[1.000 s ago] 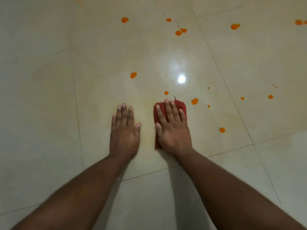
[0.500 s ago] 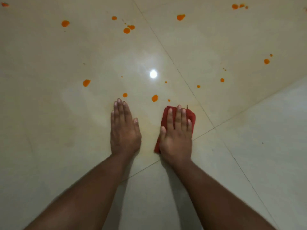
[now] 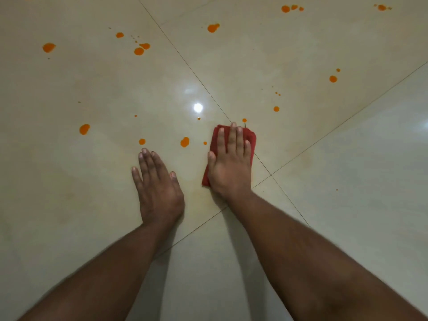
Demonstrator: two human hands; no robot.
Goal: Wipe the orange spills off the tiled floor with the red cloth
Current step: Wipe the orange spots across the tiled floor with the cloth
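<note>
Nearest the wearer, two bare forearms reach forward to the glossy cream tiled floor [image 3: 69, 193], where the left hand [image 3: 159, 191] lies flat with fingers together, empty and serving as a prop. Just to its right, the right hand [image 3: 231, 163] is spread palm-down on the folded red cloth [image 3: 251, 137], pressing it to the tile rather than gripping it; the cloth shows only around the fingertips and along the thumb side. Immediately to the thumb side of that hand sit an oval orange spill [image 3: 184, 142] and a tiny orange dot [image 3: 205, 143], and a small orange drop [image 3: 244, 120] lies just past the fingertips, beside a thin dark fleck that is too small to identify. To do this stroke well, the person would likely keep the palm weight even, sweep the cloth sideways over the oval spill, then push forward over the drop, lifting at the end so the residue is not smeared. Farther ahead, a round orange spot [image 3: 276, 109] and a teardrop-shaped orange blot [image 3: 84, 129] wait, and well beyond them more scattered orange splashes [image 3: 139, 51] reach towards the far edge, so most of the job appears to remain.
</note>
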